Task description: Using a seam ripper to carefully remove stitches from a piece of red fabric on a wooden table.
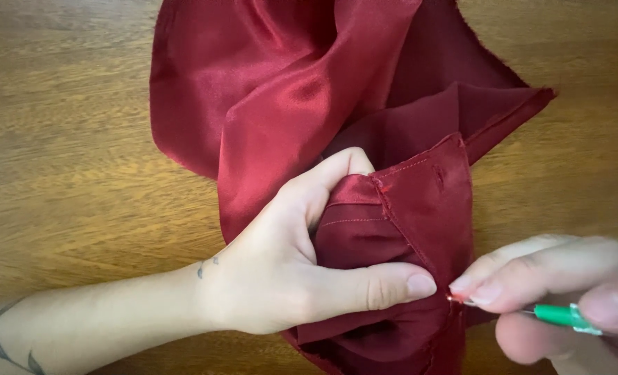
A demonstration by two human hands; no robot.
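Left hand [288, 271] is pinching the bunched, shiny dark-red satin cloth [288, 90] on the brown wooden table [66, 139], likely light, soft and slippery, best held near the stitched seam just past the thumb, while right hand [566, 292] is clamping a thin green-handled seam ripper [562, 316] there.

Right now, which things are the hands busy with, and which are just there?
Busy with:
red cloth, gripped by the left hand
green-handled tool, pinched in the right hand, tip at the seam

Just there:
wooden table
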